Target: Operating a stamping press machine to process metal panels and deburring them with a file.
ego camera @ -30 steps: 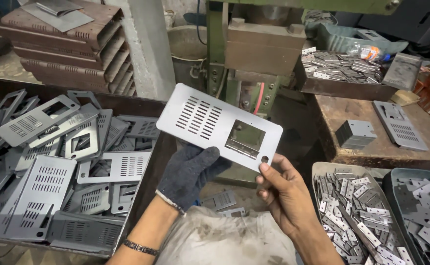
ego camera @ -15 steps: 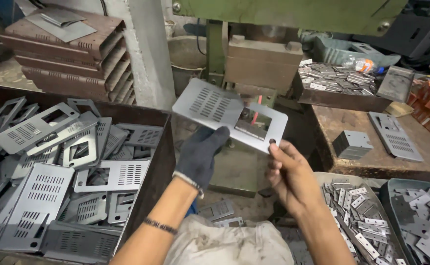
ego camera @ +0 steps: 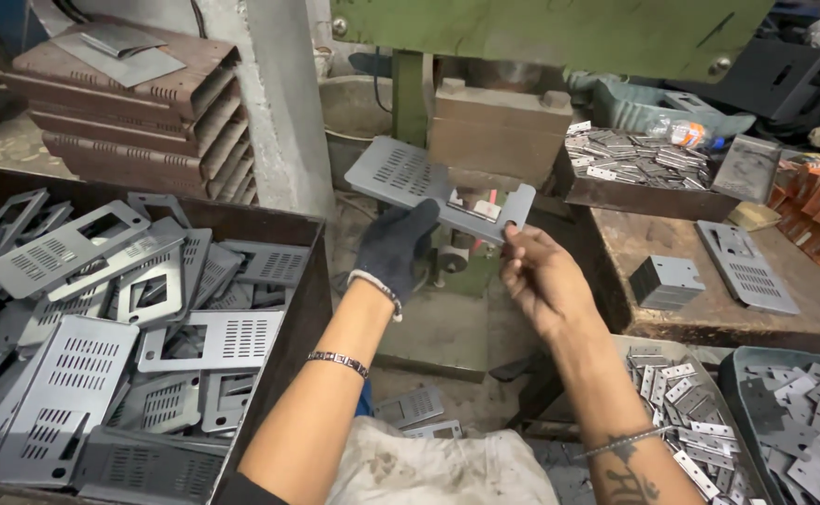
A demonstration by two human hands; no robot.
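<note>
Your bin of grey slotted sheet-metal plates (ego camera: 101,346) sits left; the wooden counter (ego camera: 681,271) right; the green press (ego camera: 485,103) ahead, behind the plate you hold (ego camera: 410,178).

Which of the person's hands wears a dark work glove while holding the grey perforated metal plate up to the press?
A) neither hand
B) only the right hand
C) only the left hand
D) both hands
C: the left hand wears a dark glove under the grey perforated metal plate, while the right hand is bare, its fingertips pinching the plate's near right corner.
</note>
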